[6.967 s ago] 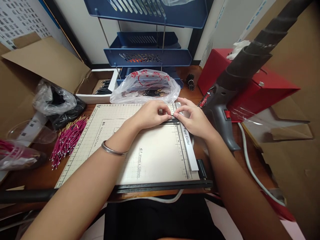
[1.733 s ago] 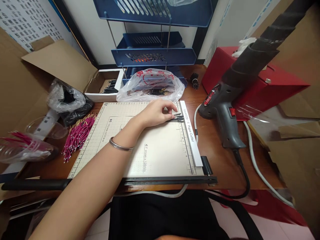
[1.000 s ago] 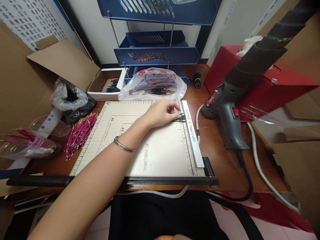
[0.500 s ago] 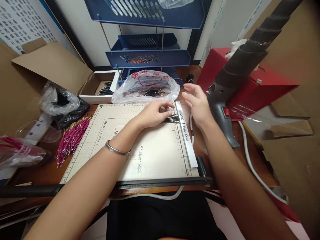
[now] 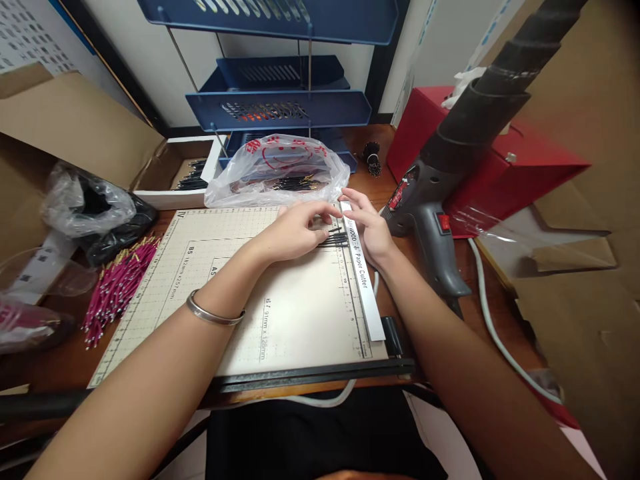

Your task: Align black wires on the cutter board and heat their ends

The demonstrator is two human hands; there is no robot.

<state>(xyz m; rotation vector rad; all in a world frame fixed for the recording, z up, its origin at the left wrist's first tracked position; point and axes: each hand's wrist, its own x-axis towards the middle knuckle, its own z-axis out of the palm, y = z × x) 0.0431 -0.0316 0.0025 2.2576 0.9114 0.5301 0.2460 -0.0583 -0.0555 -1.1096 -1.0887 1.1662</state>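
Observation:
A paper cutter (image 5: pixel 300 313) with a cream gridded board and a white "Paper Cutter" strip (image 5: pixel 364 280) lies in front of me. Several thin black cords (image 5: pixel 334 240) lie across the board with their ends at the strip. My left hand (image 5: pixel 295 233), with a silver bangle on its wrist, curls over these cords, its thumb beside them; the covered ends are hidden. My right hand (image 5: pixel 369 230) is at the far end of the strip, fingers extended and apart, fingertips close to my left fingers. I see nothing held in it.
A plastic bag (image 5: pixel 280 167) with black cords sits behind the board, beside an open box (image 5: pixel 170 193). Purple cords (image 5: pixel 123 287) are piled at left. A grey heat gun (image 5: pixel 430 220) and a red box (image 5: pixel 525 160) stand at right, below a blue rack (image 5: pixel 280 110).
My right hand has moved left and down, from beside the heat gun to the strip's far end. My left hand stays over the black cords. The view has shifted slightly.

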